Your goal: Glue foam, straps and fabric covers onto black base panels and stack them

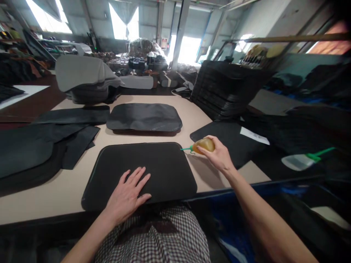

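A black rounded rectangular panel [161,164] lies flat on the tan tabletop in front of me. My left hand [131,191] rests on its near part, fingers spread and palm down. In my right hand [216,153] is a squeeze bottle [205,145] of amber liquid with a thin green nozzle. The bottle is held on its side, its tip at the panel's upper right edge; whether the tip touches cannot be made out. Behind the panel lies a stack of dark rounded sheets [144,117].
A tall stack of black pieces [225,87] stands at the right back. A second bottle with a green nozzle [297,162] lies at the right. Loose dark sheets [24,149] cover the left side, and grey pieces [82,75] are piled behind them.
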Demonstrator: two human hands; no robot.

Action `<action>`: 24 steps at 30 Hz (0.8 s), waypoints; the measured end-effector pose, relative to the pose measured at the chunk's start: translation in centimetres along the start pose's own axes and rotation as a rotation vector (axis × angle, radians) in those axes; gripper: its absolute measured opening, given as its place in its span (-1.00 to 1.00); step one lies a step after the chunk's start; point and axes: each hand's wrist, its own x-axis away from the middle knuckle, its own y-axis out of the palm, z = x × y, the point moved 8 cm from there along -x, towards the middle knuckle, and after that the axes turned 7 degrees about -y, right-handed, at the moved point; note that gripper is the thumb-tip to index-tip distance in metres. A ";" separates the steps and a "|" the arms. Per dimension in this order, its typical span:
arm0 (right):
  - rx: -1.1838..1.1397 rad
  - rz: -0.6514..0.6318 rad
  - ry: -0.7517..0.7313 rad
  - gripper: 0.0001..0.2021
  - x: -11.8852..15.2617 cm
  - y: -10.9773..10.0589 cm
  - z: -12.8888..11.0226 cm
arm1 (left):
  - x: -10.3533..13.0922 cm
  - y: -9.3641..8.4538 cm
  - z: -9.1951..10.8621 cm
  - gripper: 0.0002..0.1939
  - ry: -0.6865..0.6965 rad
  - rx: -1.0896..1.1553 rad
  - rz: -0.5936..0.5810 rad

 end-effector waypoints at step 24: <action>-0.503 -0.371 0.377 -0.49 13.1 -1.6 -2.1 | 0.5 -0.6 -3.0 -0.40 -0.182 0.455 -0.138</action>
